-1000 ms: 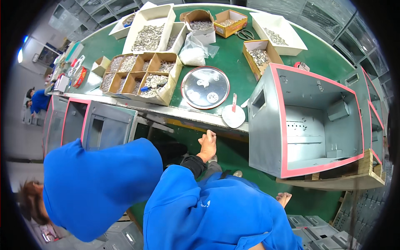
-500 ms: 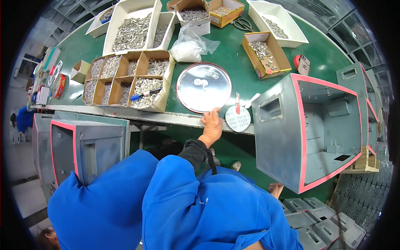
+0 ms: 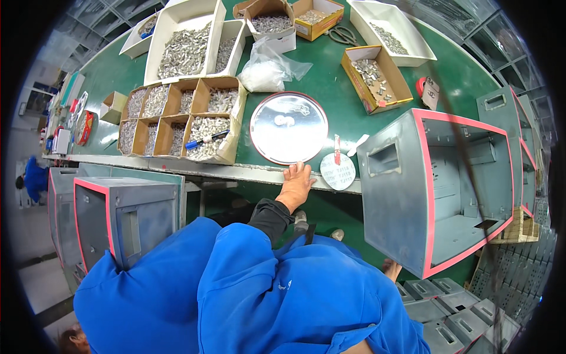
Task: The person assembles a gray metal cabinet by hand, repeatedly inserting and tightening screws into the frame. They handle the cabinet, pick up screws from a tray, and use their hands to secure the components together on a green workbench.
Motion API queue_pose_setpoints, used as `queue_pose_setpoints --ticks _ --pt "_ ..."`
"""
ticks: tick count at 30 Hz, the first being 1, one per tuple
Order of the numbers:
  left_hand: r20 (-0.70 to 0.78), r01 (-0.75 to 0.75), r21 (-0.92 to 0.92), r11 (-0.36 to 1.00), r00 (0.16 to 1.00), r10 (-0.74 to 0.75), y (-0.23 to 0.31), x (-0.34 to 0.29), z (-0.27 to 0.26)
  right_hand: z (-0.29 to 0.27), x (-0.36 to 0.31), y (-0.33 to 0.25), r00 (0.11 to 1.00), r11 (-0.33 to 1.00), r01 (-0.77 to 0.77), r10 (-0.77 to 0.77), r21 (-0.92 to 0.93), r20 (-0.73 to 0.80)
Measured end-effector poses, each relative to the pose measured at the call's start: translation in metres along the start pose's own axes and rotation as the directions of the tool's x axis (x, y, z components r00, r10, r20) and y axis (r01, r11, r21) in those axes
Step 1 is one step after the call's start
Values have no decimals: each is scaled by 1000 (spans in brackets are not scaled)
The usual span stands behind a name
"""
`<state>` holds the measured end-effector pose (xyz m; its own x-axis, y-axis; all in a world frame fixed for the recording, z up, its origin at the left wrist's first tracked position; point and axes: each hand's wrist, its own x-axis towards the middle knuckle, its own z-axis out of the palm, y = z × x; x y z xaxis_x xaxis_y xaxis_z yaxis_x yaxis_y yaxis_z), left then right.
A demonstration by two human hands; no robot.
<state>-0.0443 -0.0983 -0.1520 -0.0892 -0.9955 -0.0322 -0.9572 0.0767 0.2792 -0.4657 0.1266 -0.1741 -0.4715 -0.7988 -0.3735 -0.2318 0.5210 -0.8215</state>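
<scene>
- The round tray, with its shiny face and red rim, lies straight ahead of the left hand, flat on the green table. Being round, it has no long axis; its near rim faces the fingers.
- The left hand is clearly the nearer one. Its fingers are loosely bent and a little apart at the table edge, with nothing seen in them. The fingertips are at or just beside the tray's rim; whether they touch it I cannot tell.
- The right hand sits well apart from the tray, back and to the right of the left hand, low beside the body. Only part of it shows, so I cannot tell its grip.
- Ahead and to the right of the left hand is a pale disc, just beside the tray, with a red strip at its top.
- Ahead and to the left is a divided cardboard box of small parts, a blue pen lying across it.
- Ahead of the right hand stands a grey cabinet with pink edging.
- Compared with half a second ago, the left fingertips are drawn back slightly from the tray; a second ago that hand was bunched, short of the edge.
</scene>
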Motion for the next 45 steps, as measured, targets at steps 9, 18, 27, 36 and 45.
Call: queue_pose_setpoints --ticks 9,18,27,36,45 --pt "-11 45 -49 998 999 -45 9 -6 -9 4 2 -3 990 981 -106 119 163 -69" --pt "-72 397 -80 914 913 -402 44 25 13 12 2 -19 993 954 -96 114 284 -45" --pt "-170 442 -32 896 881 -441 48 34 31 -49 28 12 981 957 -164 183 239 -62" --pt "-293 197 -109 974 930 -221 49 31 39 -84 59 10 999 990 -35 33 139 19" --pt "-330 182 -618 765 823 -462 -8 27 47 -45 75 3 999 997 -39 41 -67 29"
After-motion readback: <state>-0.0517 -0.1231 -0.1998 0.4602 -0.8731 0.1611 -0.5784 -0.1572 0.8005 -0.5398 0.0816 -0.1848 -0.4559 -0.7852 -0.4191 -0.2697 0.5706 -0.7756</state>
